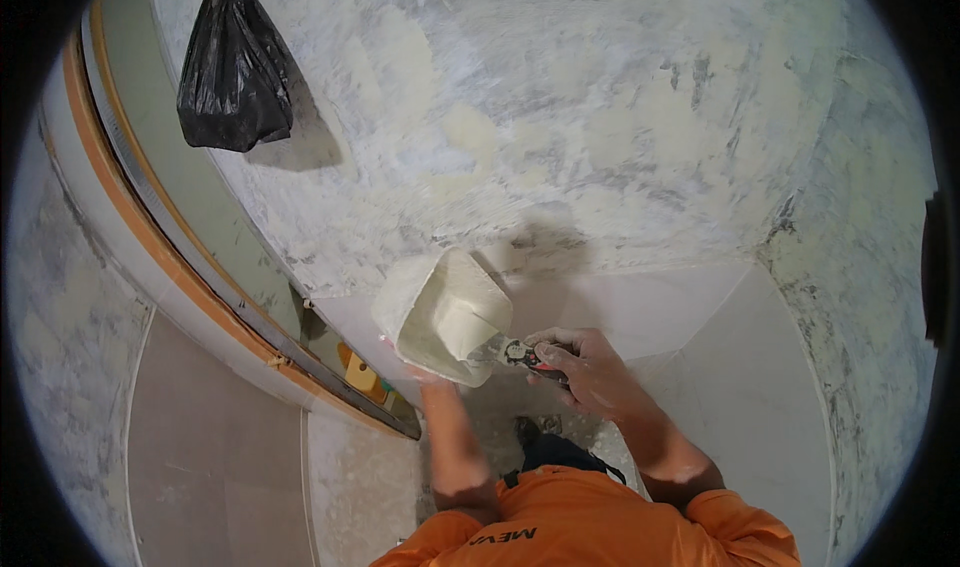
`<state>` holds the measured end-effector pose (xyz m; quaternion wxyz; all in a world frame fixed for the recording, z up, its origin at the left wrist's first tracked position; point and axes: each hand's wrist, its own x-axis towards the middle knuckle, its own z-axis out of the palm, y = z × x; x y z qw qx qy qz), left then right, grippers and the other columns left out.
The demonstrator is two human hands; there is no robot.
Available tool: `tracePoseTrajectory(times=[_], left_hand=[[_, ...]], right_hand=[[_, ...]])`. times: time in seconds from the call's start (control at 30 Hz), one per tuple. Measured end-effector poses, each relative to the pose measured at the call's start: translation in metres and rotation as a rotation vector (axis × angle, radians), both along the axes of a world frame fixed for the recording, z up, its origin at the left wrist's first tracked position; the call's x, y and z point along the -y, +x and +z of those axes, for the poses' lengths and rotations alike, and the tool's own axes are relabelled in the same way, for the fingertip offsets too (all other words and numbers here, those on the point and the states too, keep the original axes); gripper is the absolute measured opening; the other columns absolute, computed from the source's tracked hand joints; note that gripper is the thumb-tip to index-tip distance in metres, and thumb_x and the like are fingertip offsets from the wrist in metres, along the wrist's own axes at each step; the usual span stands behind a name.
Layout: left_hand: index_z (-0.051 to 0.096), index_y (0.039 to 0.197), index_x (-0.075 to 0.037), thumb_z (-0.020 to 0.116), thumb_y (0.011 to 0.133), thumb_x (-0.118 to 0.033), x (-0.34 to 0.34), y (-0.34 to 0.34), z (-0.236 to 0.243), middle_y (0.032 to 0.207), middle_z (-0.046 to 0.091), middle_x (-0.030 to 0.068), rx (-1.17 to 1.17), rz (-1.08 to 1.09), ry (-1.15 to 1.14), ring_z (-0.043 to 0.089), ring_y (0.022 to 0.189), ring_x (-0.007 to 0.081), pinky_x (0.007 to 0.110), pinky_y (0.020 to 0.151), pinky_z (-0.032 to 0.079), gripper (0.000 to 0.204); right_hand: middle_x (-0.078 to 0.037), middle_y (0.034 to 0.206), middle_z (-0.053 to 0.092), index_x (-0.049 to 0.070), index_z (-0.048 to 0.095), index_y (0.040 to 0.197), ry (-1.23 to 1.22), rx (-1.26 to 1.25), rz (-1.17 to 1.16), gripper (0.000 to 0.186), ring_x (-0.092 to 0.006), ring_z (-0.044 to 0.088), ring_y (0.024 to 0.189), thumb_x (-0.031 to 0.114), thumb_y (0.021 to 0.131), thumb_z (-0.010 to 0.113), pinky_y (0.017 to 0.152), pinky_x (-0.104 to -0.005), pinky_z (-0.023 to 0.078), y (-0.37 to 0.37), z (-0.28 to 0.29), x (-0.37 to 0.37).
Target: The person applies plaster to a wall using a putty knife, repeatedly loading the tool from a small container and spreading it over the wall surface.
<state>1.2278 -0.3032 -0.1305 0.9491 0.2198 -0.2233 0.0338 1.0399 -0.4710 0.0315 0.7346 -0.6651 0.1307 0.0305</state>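
Note:
My left hand [430,375] holds up a whitish, square-mouthed bucket [407,312] from beneath and behind, and its fingers are mostly hidden by the wall of the bucket. The bucket is tilted so that its mouth shows. Inside lies a pale cream paste [465,325] like wall filler. Closed around a black and red handle, my right hand [585,367] grips a putty knife [535,359]. The blade of the knife points left to the bucket's near right edge, by the paste. White residue coats the right fingers.
Ahead rises a wall [560,97] patched with grey and cream filler, tiled lower down [650,307]. A black plastic bag [235,87] hangs at the upper left. Left of me stands an orange-edged door frame [180,257], with a yellow object [365,377] beyond it.

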Motion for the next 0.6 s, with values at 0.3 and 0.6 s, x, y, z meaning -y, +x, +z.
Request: tracePoseTrajectory(times=[0.3,0.6], left_hand=[[0.034,0.153,-0.001,0.034,0.103,-0.063,0.022,-0.013,0.011,0.151,0.045,0.0189,-0.001,-0.083,0.11,0.048,0.135,0.0358,0.05,0.113,0.041,0.08],[0.038,0.151,-0.002,0.03,0.105,-0.062,0.042,-0.023,0.014,0.145,0.052,0.0163,-0.176,-0.115,0.266,0.055,0.129,0.0327,0.049,0.107,0.046,0.076]], right_hand=[[-0.01,0.093,0.067,-0.003,0.066,0.12,0.122,-0.049,-0.078,0.03,-0.011,0.06,0.065,0.021,0.102,0.059,0.043,-0.0235,0.037,-0.011,0.014,0.012],[-0.009,0.085,0.07,-0.002,0.069,0.113,0.008,-0.007,-0.147,0.026,-0.0081,0.046,0.045,0.018,0.101,0.057,0.039,-0.0237,0.035,-0.016,0.026,0.011]])
